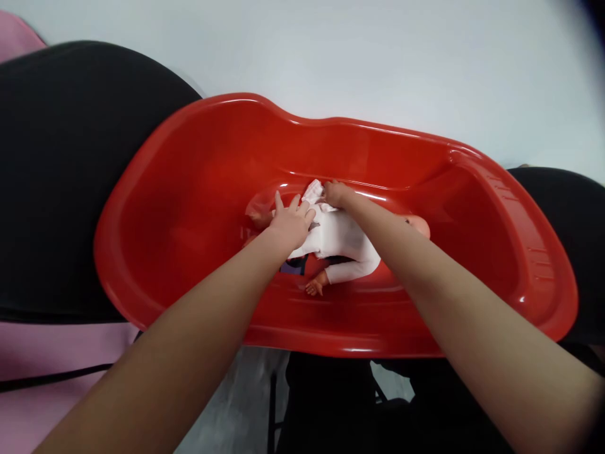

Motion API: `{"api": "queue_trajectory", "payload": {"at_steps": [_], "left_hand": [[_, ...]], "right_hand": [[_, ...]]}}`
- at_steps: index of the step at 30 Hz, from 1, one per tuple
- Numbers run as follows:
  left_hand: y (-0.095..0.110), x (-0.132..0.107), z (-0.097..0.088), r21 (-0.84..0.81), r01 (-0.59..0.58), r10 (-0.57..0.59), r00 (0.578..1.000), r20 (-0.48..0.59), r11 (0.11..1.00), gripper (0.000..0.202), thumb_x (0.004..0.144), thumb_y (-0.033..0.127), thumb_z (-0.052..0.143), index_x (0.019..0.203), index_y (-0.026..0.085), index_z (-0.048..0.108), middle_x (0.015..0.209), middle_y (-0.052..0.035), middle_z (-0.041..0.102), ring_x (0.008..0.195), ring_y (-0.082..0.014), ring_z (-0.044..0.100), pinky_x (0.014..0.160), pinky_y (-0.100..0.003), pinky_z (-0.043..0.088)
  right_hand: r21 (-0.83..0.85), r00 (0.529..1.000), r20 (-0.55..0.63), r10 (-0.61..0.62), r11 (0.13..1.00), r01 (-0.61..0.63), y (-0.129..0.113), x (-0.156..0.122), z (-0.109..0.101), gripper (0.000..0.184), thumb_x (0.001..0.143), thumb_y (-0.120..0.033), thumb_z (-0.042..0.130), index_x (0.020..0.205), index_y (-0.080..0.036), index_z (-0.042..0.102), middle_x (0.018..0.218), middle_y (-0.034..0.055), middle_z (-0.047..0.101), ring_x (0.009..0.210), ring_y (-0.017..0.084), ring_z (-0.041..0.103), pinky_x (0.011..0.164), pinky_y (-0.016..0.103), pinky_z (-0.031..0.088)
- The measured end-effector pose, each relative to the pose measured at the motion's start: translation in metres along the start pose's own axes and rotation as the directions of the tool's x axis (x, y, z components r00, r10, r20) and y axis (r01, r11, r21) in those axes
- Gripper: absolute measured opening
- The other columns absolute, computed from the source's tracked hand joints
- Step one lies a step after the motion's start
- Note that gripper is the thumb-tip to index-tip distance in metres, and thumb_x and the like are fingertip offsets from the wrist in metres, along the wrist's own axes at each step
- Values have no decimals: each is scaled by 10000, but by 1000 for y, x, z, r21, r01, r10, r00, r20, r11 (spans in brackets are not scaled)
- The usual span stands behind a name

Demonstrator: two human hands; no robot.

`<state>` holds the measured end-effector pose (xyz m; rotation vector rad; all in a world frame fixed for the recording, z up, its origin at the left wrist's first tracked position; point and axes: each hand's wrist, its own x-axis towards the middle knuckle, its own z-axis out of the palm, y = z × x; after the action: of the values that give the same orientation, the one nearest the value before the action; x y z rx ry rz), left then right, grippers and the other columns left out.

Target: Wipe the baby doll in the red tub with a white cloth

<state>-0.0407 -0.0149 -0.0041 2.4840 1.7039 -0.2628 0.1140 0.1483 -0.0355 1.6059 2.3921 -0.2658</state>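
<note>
A baby doll (347, 236) in a white long-sleeved top lies in a red baby bathtub (203, 157). Its head (420, 225) points right, partly behind my right forearm, and one bare doll hand (316, 285) rests near the tub's front side. My left hand (292, 222) lies over the doll's lower body with its fingers spread. At the far side of the doll, the curled fingers of my right hand (336, 193) pinch a pale pink checked cloth (312, 191). The doll's legs are partly hidden by my left hand.
The tub rests across two black chair seats (85, 183), left and right. Pink fabric (57, 366) shows at the left, with a black strap across it. Behind the tub is a pale surface (378, 57). A dark purple patch (293, 265) shows beneath the doll.
</note>
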Motion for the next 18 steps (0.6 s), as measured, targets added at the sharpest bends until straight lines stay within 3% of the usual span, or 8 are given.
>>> {"api": "queue_trajectory", "payload": {"at_steps": [2, 6, 9, 12, 15, 18], "left_hand": [[-2, 1, 1, -7, 5, -6, 1000, -18, 1000, 563, 1086, 204, 402, 1640, 187, 505, 1722, -187, 415, 1636, -420, 259, 1275, -818, 82], [-5, 3, 2, -36, 43, -45, 997, -61, 998, 567, 1097, 286, 445, 1654, 197, 502, 1711, -185, 440, 1639, -433, 253, 1283, -802, 48], [-6, 2, 4, -37, 49, -51, 997, -50, 998, 578, 1101, 346, 468, 1670, 240, 484, 1718, -166, 443, 1645, -426, 244, 1280, -802, 34], [-8, 2, 5, -42, 54, -57, 994, -90, 998, 657, 1083, 326, 505, 1723, 251, 382, 1762, -167, 371, 1647, -421, 244, 1283, -790, 38], [-7, 5, 3, -69, 118, -128, 978, -164, 991, 764, 1069, 267, 503, 1771, 175, 217, 1784, -238, 283, 1616, -437, 317, 1290, -749, 132], [-2, 6, -4, -95, 132, -147, 975, -166, 987, 781, 1072, 230, 472, 1773, 121, 147, 1704, -288, 405, 1502, -425, 492, 1249, -626, 333]], "right_hand": [[41, 1000, 4, -1, 999, 1, -5, 3, 3, 628, 953, -406, 784, 1471, -86, 632, 1472, 255, 659, 1281, 339, 679, 1073, 394, 532], [177, 1000, -12, -23, 984, 25, -9, 2, 3, 471, 877, -355, 818, 1284, -129, 750, 1222, 136, 787, 1011, 261, 739, 868, 310, 569], [271, 990, -73, -122, 953, 137, -8, -9, 0, 364, 851, -253, 780, 1194, -130, 777, 1153, 87, 796, 935, 205, 704, 801, 257, 532], [423, 967, -90, -240, 870, 255, -4, -24, -5, 305, 850, -192, 716, 1144, -131, 772, 1107, 58, 792, 887, 165, 668, 774, 234, 509], [530, 960, -10, -281, 812, 243, 4, -34, -13, 253, 835, -189, 718, 1082, -157, 757, 992, 30, 780, 799, 146, 651, 714, 231, 498], [613, 936, 84, -341, 759, 221, 13, -42, -24, 295, 800, -221, 795, 1089, -186, 744, 949, 13, 779, 794, 156, 678, 728, 243, 526]]}}
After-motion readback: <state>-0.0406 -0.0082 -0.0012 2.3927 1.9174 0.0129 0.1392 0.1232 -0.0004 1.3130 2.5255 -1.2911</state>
